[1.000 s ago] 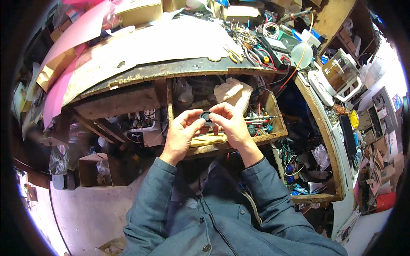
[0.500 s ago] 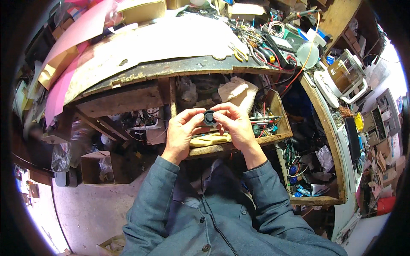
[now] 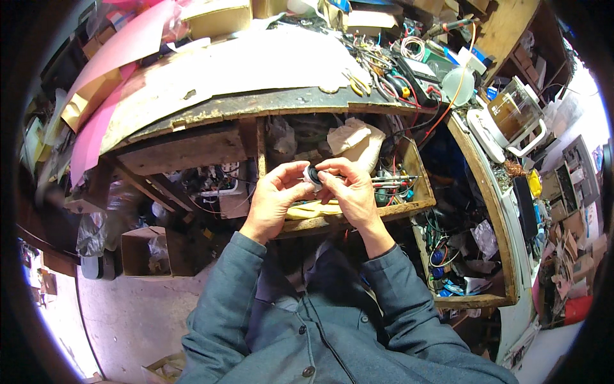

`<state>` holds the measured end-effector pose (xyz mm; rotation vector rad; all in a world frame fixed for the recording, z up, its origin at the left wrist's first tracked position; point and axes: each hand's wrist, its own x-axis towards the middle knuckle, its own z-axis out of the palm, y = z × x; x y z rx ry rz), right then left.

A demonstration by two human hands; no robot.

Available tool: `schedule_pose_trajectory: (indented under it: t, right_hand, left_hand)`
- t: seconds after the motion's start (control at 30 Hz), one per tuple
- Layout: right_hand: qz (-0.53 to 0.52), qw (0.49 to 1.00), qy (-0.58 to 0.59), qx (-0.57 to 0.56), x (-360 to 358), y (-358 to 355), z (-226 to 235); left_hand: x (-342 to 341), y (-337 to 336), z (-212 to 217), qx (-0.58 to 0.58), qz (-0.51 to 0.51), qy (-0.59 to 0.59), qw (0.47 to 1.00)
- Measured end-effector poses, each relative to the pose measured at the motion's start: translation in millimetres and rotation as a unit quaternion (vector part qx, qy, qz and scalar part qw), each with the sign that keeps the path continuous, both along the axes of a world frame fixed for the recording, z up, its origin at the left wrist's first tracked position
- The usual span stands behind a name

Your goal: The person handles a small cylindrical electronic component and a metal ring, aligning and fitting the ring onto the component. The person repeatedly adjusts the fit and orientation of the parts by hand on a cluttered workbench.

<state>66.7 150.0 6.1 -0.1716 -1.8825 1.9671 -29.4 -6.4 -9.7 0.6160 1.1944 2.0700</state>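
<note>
Between my two hands is a small round black part with a pale side [image 3: 313,174], too small to name more exactly. My left hand [image 3: 274,198] pinches its left side with thumb and fingers. On the other side, my right hand [image 3: 353,195] grips it with thumb and forefinger, the other fingers curled beneath. Both hands are above an open wooden drawer [image 3: 409,208]. In that drawer, just below the hands, lies a yellow cloth-like piece [image 3: 313,210]. Test leads or pens [image 3: 395,182] rest to the right of my right hand.
Beyond the drawer stands a workbench with a white sheet [image 3: 275,61], pliers [image 3: 358,83] and a multimeter [image 3: 419,72]. A second open drawer [image 3: 473,299] with wires juts out at right, below a glass-jug appliance [image 3: 511,115]. A cardboard box [image 3: 146,253] sits on the floor at left.
The round part has been tilted between my fingers, so its pale side now shows and its round face is seen edge-on. My fingers have shifted slightly around it.
</note>
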Motion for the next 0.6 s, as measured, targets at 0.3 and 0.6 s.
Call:
schedule_pose_trajectory:
  t: [0.3, 0.6]
  right_hand:
    - [-0.010, 1.000, 0.016, 0.023, -1.1, 2.7, -7.8]
    - [-0.031, 0.998, 0.023, 0.040, 0.8, 3.7, -5.9]
  left_hand:
    - [-0.2, 0.1, -1.0, -0.030, 0.020, 0.029, 0.999]
    - [1.2, -1.4, 0.4, -0.020, 0.007, 0.000, 1.000]
